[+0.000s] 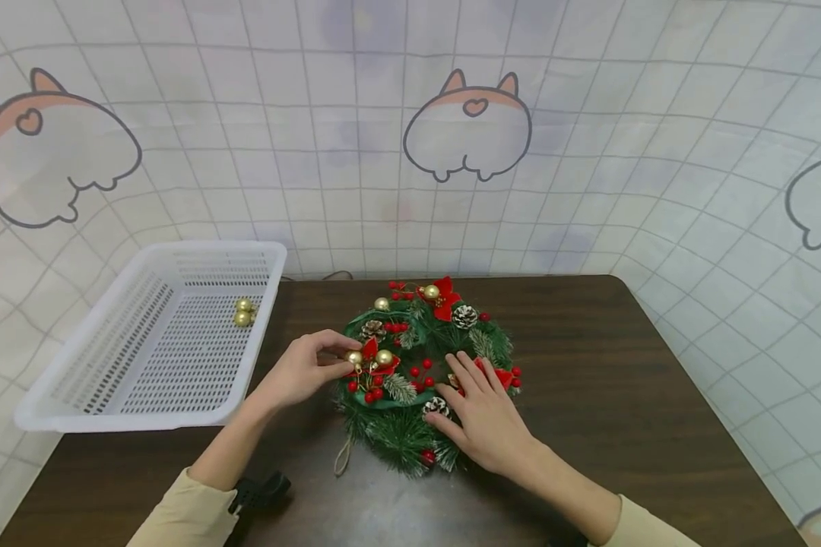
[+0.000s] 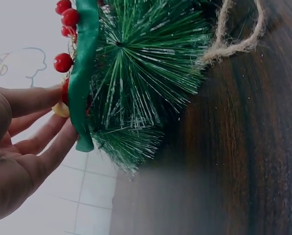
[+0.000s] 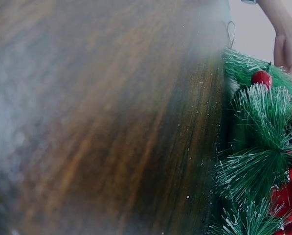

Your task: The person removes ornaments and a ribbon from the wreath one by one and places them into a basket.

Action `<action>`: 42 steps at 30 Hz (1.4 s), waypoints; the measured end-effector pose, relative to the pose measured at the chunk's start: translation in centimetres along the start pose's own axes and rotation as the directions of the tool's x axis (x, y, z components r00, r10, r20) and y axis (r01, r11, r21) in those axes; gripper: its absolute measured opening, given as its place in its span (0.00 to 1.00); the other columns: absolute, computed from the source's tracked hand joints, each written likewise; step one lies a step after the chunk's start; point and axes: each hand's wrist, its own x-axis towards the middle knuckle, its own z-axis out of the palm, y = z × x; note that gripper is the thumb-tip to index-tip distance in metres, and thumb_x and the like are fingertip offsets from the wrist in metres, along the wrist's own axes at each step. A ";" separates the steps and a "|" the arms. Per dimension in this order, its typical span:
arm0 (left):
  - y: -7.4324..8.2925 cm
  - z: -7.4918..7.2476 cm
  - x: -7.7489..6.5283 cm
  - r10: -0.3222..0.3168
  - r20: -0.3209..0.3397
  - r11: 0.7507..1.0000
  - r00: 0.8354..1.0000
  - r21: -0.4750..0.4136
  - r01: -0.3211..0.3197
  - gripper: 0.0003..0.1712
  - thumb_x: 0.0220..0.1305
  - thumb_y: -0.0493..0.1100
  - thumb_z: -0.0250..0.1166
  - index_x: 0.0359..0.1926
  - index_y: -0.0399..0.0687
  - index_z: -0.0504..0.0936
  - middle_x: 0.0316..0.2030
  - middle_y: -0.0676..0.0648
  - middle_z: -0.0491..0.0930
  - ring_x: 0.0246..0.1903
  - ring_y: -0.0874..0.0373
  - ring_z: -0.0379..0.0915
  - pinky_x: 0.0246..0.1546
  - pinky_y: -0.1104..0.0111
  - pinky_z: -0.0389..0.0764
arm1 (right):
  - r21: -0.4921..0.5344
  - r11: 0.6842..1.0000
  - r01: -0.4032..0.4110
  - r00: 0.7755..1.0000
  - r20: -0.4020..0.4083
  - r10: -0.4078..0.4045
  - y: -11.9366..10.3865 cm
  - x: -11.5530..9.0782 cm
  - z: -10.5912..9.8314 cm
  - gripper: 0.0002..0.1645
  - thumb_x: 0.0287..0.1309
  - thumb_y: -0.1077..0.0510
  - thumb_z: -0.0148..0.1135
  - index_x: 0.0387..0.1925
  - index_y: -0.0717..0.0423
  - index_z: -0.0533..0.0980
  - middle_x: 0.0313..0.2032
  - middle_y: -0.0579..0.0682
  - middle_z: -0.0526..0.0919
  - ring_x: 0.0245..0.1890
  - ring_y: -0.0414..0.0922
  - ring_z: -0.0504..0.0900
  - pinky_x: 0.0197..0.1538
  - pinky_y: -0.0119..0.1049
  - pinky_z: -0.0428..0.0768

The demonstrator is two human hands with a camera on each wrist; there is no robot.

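A green Christmas wreath lies on the table, trimmed with red berries, pine cones, red flowers and gold baubles. At its left side my left hand pinches a gold bauble between thumb and fingers, beside a second gold bauble and a red flower. The left wrist view shows the fingers round the gold bauble, next to a green ribbon. My right hand rests on the wreath's right side with fingers spread, over a red flower and near a snowy pine cone.
A white plastic basket stands at the left with two gold baubles inside. A twine loop hangs off the wreath onto the dark wooden table. Behind is a checked curtain.
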 end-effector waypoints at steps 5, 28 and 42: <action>1.2 -0.5 -0.6 0.011 -0.021 1.000 1.000 -0.018 -0.011 0.17 0.65 0.35 0.72 0.55 0.41 0.85 0.49 0.48 0.83 0.48 0.53 0.82 0.51 0.62 0.84 | -0.001 1.000 0.006 1.000 -0.011 -0.006 0.0 0.0 -0.1 0.34 0.74 0.33 0.52 0.57 0.54 0.82 0.74 0.63 0.63 0.76 0.60 0.56 0.76 0.61 0.47; 3.4 0.0 -2.7 0.033 0.087 0.997 0.996 -0.065 -0.028 0.17 0.61 0.32 0.75 0.52 0.41 0.85 0.48 0.47 0.83 0.45 0.54 0.84 0.48 0.66 0.84 | -0.009 1.000 0.023 1.000 -0.012 -0.024 -0.2 -0.1 0.2 0.34 0.74 0.33 0.50 0.57 0.55 0.82 0.73 0.64 0.65 0.76 0.60 0.57 0.75 0.63 0.49; 3.6 1.1 -3.4 0.079 0.056 0.997 0.995 0.014 -0.080 0.17 0.59 0.31 0.76 0.49 0.45 0.86 0.46 0.51 0.83 0.45 0.53 0.83 0.49 0.66 0.84 | -0.020 1.000 0.014 1.000 0.009 -0.014 -0.2 -0.2 -0.1 0.34 0.74 0.33 0.51 0.59 0.54 0.82 0.74 0.63 0.63 0.77 0.59 0.54 0.76 0.61 0.45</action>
